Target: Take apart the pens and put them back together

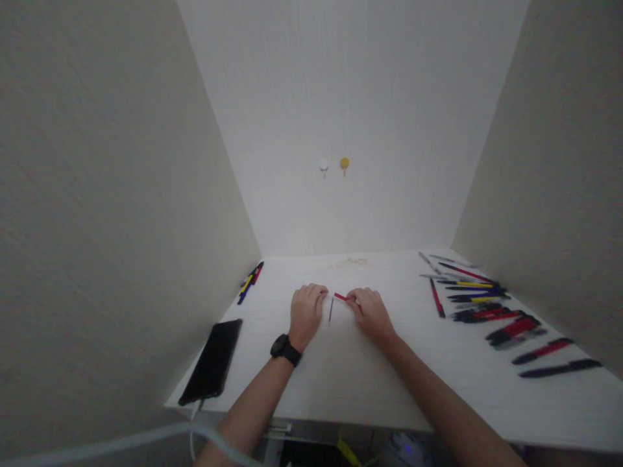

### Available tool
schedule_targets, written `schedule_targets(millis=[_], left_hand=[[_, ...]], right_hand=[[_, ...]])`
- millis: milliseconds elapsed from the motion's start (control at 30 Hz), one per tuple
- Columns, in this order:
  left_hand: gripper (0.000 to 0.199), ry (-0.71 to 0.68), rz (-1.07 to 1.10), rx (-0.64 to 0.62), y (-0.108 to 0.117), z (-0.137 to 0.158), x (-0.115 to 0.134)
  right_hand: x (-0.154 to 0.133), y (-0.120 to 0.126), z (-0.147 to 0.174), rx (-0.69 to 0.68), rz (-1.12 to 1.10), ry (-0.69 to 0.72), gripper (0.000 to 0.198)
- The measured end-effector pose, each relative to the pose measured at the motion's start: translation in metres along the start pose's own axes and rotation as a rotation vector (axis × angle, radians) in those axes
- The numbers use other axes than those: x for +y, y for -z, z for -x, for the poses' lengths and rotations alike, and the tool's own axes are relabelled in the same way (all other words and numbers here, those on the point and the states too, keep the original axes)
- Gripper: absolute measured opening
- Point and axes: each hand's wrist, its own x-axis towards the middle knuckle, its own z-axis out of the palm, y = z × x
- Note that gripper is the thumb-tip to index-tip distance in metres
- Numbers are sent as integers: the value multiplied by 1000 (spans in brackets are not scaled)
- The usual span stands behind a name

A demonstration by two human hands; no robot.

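Observation:
My right hand (370,312) pinches a short red pen barrel (340,296), which points left toward my other hand. On the left, my left hand (307,310), with a black watch (281,347) on its wrist, has its thumb and fingertips closed together. Whatever sits in that pinch, if anything, is too small to make out. Between the two hands is a thin dark ink refill (331,309), slanting toward me; I cannot tell whether it touches the left fingertips.
Many pens in red, black, yellow and blue (479,298) lie along the table's right side. A few pens (251,283) rest at the back left. A black phone (213,360) with a white cable (195,410) is at the left edge. Two hooks (344,163) are on the back wall.

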Motion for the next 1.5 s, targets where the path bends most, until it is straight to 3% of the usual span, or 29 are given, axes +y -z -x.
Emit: schedule_targets(millis=[633, 800, 900, 1033, 1167, 1300, 1500], left_hand=[[23, -67, 60, -62, -1, 2, 0], [27, 50, 69, 54, 0, 1, -2], [24, 139, 1, 103, 3, 0, -1], [20, 51, -86, -125, 4, 0, 4], [20, -45, -123, -297, 0, 1, 6], [16, -76, -152, -374, -4, 3, 3], [14, -12, -92, -395, -10, 7, 2]], right_hand=[[3, -5, 0, -45, -28, 3, 13], [2, -4, 0, -15, -109, -52, 15], [2, -3, -2, 60, -296, -152, 12], [6, -4, -4, 143, -629, -297, 12], [9, -5, -5, 188, -766, -385, 16], [7, -5, -5, 195, -810, -412, 21], [10, -6, -8, 186, -950, -443, 28]])
